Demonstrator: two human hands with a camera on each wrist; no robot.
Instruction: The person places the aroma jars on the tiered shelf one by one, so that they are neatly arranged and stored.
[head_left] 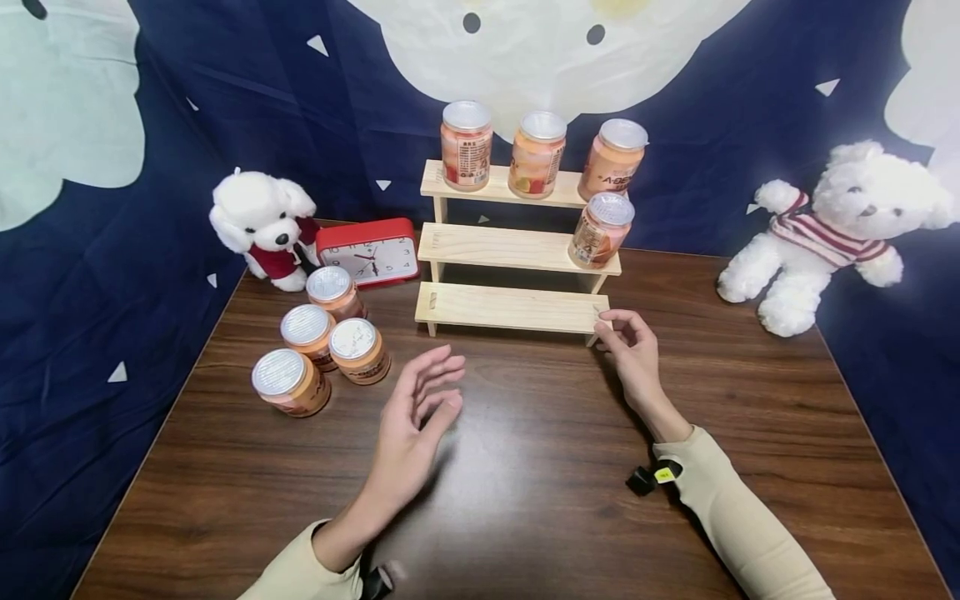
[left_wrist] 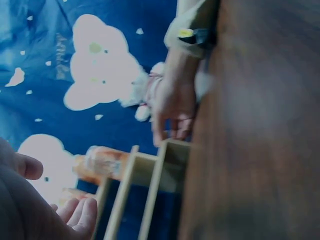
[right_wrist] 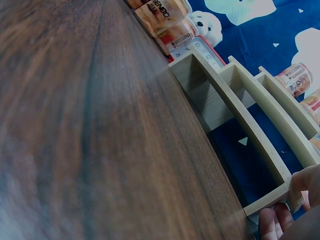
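Just short of the wooden rack [head_left: 513,307], left hand [head_left: 405,433] hung over the table [head_left: 517,492]: fingers loosely bent, slightly apart, thumb off to one side, holding nothing. Ahead and left of it, four lidded jars [head_left: 318,352] stood clustered. Label text on those: big dark Latin letters in the right wrist view, maybe ending "BEN…", couldn't read it surely

Right hand [head_left: 633,358] was out to the right of the left one, looking to pinch the right end of the rack's lowest board between thumb and fingers; exact contact partly hidden. Yellow tag [head_left: 664,475] at the wrist behind it, print too small

Rack sat left of the right hand, three boards stepping up and away. Handling, my judgement: light pinch low on the end, any force flat along the table, no lift. One jar [head_left: 597,240] stood on the middle board just past the right hand, three more jars [head_left: 537,167] on the top board, so a jerk or tilt risked toppling them. Free left hand could have braced the other end. Top jars: leftmost carried a fine-print panel and barcode, illegible; rightmost had large lettering, roughly "A-BE…"

Beyond the left hand's cluster, red clock [head_left: 375,257]: numerals 2, 3, 4 readable, no brand I could make out
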